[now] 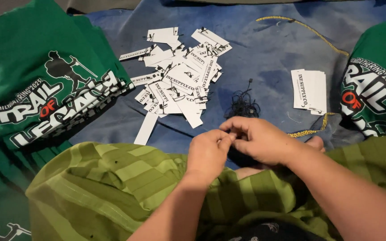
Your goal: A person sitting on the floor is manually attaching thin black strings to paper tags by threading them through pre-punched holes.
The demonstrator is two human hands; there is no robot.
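Left hand [207, 151] and right hand [258, 139] meet fingertip to fingertip, pinched together; what they grip cannot be told. Strings [243, 103] at 12 o'clock; tags [177, 78] at 11.

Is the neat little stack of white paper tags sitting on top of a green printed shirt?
No, the neat stack of white paper tags lies on the blue cloth, beside the green printed shirt.
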